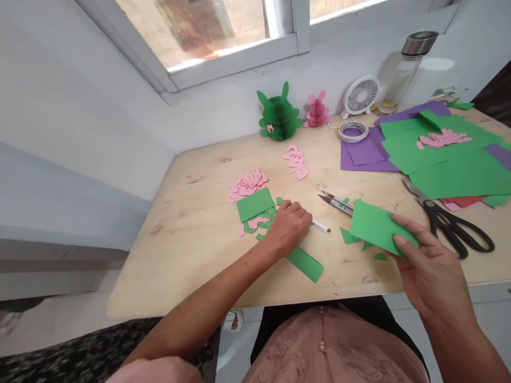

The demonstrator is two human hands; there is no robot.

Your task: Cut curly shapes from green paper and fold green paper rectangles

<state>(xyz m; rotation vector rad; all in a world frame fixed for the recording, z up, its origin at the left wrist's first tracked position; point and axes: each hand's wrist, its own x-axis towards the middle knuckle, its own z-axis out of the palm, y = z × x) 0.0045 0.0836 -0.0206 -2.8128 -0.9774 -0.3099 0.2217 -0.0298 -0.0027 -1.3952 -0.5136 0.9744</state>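
My right hand (433, 266) holds a small folded-looking piece of green paper (373, 226) by its right end, thumb on top. Curled fingers of my left hand (290, 223) close over one end of a white pen (320, 226), whose other end sticks out to the right. Beneath my left wrist lies a green paper strip (307, 263). Left of that hand, a green paper rectangle (255, 204) rests beside green and pink cut-outs. Thread snips (335, 202) lie partly behind the held paper, with green scraps (348, 235) nearby.
Black-handled scissors (443, 221) lie at right, near green sheets (459, 170) and purple sheets (369, 149). Pink cut-outs (249, 183) are piled mid-table. A green paper figure (279, 117), a pink one (317, 113), a tape roll (353, 131), a fan (361, 96) and a glass bottle (403, 80) stand behind.
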